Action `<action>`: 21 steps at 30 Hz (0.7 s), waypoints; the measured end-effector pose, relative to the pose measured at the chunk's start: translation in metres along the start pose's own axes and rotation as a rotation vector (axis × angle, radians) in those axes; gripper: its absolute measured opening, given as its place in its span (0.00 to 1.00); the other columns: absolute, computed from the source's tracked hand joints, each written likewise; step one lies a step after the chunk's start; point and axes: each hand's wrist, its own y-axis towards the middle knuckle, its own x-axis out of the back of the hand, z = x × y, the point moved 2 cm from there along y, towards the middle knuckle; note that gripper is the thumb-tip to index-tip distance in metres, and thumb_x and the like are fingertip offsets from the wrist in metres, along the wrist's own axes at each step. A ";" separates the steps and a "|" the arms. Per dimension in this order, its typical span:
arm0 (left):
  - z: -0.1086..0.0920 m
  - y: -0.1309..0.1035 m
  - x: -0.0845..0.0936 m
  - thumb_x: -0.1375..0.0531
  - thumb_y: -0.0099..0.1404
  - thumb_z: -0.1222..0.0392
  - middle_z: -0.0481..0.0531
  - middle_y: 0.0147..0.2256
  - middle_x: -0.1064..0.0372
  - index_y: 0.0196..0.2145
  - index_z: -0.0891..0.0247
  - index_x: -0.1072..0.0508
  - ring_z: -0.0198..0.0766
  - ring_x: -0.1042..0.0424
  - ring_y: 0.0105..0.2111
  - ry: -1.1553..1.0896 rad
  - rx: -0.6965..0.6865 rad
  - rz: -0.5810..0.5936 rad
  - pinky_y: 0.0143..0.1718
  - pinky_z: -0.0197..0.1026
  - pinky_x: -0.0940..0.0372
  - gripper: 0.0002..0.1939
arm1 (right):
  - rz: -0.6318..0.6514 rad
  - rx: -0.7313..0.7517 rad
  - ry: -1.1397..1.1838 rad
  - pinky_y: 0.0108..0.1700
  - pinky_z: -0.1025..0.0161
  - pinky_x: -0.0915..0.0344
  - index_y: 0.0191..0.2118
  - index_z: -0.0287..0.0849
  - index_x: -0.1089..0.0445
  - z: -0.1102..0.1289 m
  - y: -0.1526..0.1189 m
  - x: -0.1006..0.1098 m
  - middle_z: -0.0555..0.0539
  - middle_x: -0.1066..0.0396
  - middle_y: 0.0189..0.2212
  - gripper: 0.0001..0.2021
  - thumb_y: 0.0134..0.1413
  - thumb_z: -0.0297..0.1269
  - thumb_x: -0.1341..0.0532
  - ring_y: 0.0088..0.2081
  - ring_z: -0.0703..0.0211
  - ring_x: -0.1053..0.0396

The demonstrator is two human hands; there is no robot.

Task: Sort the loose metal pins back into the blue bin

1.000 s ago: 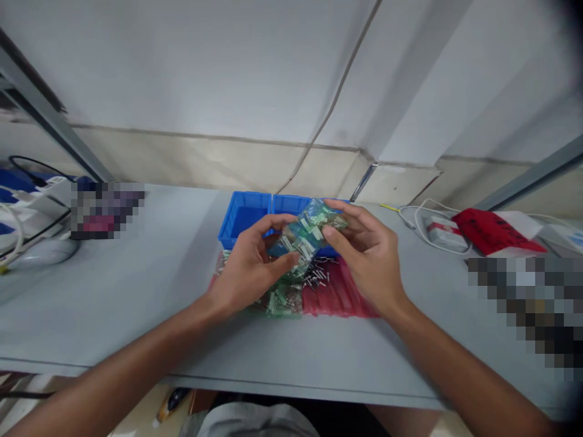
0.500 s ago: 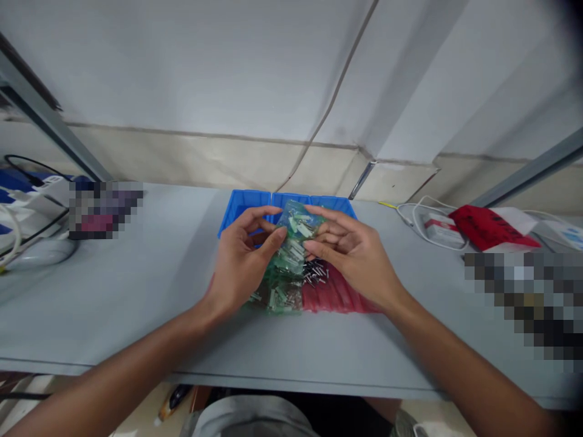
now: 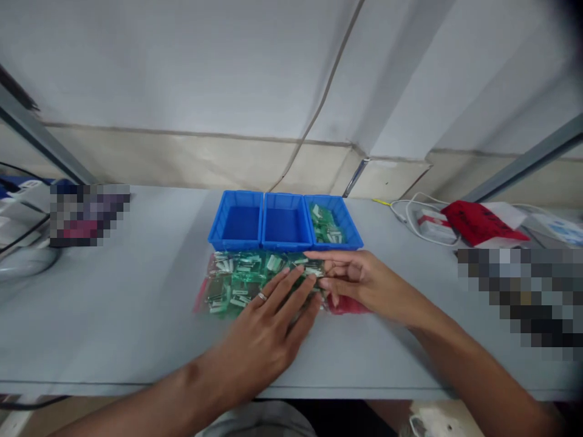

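Green see-through packets (image 3: 248,276) holding pale pieces and screws lie in rows over red material (image 3: 348,305) on the grey table. My left hand (image 3: 273,321) rests flat on the packets with fingers spread, a ring on one finger. My right hand (image 3: 359,279) pinches the right end of the packets between thumb and fingers. Just behind them stand three blue bins: the left bin (image 3: 239,223) and the middle bin (image 3: 286,226) show bare bottoms, while the right bin (image 3: 334,224) holds green packets.
White plugs and cables (image 3: 27,209) are at the far left. On the right lie a small white-and-red box (image 3: 435,226), a red packet (image 3: 483,223) and a white cable. Two blurred areas flank the table. A wall rises behind.
The raised green strip is out of the air, and green packets now show in the right bin. My left hand has opened and come down flat; my right hand has moved slightly lower.
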 end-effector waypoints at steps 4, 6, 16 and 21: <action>0.000 0.007 -0.003 0.47 0.75 0.65 0.66 0.64 0.35 0.63 0.73 0.32 0.59 0.36 0.66 0.099 -0.039 -0.001 0.65 0.55 0.34 0.22 | -0.059 0.025 -0.287 0.30 0.63 0.28 0.69 0.47 0.36 0.014 -0.003 -0.007 0.54 0.28 0.23 0.28 0.66 0.43 0.38 0.24 0.62 0.28; 0.000 0.009 -0.001 0.46 0.75 0.64 0.65 0.63 0.33 0.62 0.72 0.31 0.58 0.34 0.65 0.115 -0.054 0.004 0.65 0.55 0.35 0.21 | -0.169 0.063 -0.462 0.31 0.62 0.26 0.68 0.49 0.34 0.023 -0.007 -0.004 0.52 0.23 0.27 0.26 0.66 0.43 0.40 0.24 0.60 0.25; 0.006 0.015 0.003 0.40 0.73 0.61 0.66 0.64 0.34 0.61 0.71 0.31 0.59 0.35 0.66 0.082 -0.116 0.060 0.66 0.56 0.37 0.22 | -0.347 0.281 -1.195 0.46 0.55 0.28 0.56 0.37 0.23 0.059 0.043 0.066 0.40 0.19 0.47 0.18 0.62 0.34 0.37 0.43 0.47 0.20; 0.008 0.018 0.008 0.41 0.73 0.61 0.63 0.67 0.38 0.63 0.70 0.33 0.58 0.41 0.69 0.050 -0.107 0.042 0.69 0.58 0.39 0.24 | -0.110 0.284 -1.231 0.46 0.58 0.29 0.55 0.46 0.23 0.055 0.082 0.068 0.43 0.19 0.48 0.29 0.43 0.34 0.25 0.48 0.43 0.22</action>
